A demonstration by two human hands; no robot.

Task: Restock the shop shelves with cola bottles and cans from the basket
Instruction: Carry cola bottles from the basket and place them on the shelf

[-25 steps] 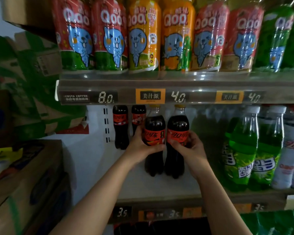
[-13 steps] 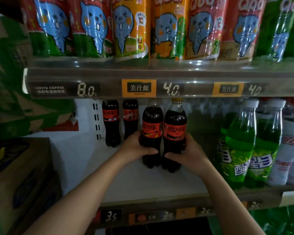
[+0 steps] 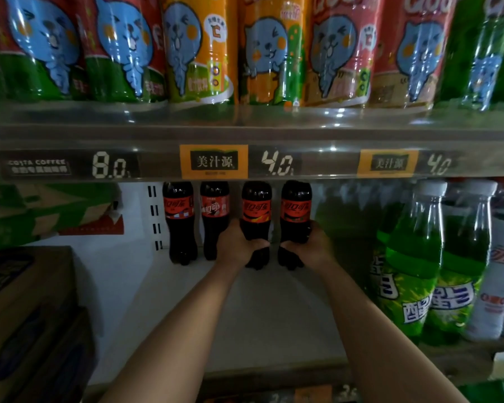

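Dark cola filled four bottles at the shelf (image 3: 274, 330) back: two stood placed (image 3: 182, 222), while the left hand (image 3: 236, 247) and right hand (image 3: 309, 247) each gripped one (image 3: 256, 210) beside them. Much shelf remained bare; the basket was unseen.

A shop is being shown: drinks are being displayed in rows on shelves (image 3: 245, 135), price tags (image 3: 213, 161) are being carried along the shelf edge, and cartons (image 3: 32, 315) are being stacked alongside.
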